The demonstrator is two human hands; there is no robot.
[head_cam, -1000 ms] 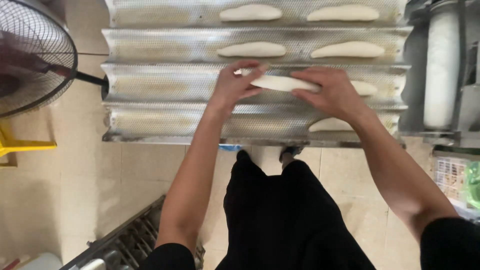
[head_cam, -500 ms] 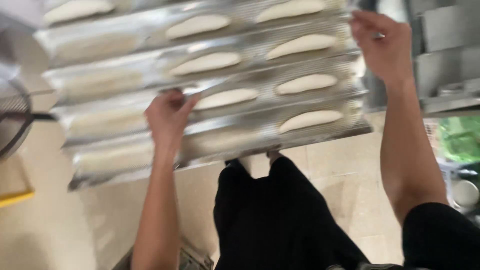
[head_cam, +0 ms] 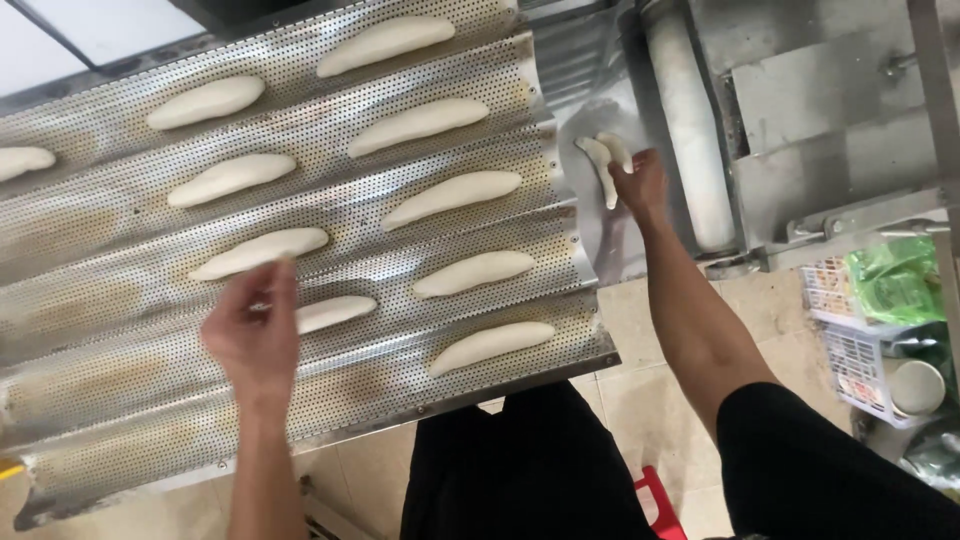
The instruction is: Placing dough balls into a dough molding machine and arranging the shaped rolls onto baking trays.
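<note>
A perforated metal baguette tray (head_cam: 120, 420) with long grooves lies in front of me, holding several pale shaped dough pieces (head_cam: 455, 198). My left hand (head_cam: 255, 335) hovers over the tray with fingers loosely apart, next to a short dough piece (head_cam: 338, 312), and holds nothing. My right hand (head_cam: 640, 180) reaches to the right of the tray, onto the steel chute of a dough machine, and grips a dough piece (head_cam: 605, 165) there.
The dough moulding machine has a white roller (head_cam: 690, 130) and steel panels (head_cam: 810, 90) at the right. A white plastic basket (head_cam: 865, 350) with green bags and a cup stands at the far right. Tiled floor (head_cam: 640, 370) shows below, with my dark trousers.
My view has swung right. My right hand left the tray and took hold of dough at the machine chute. My left hand lifted off the dough it had laid down.
</note>
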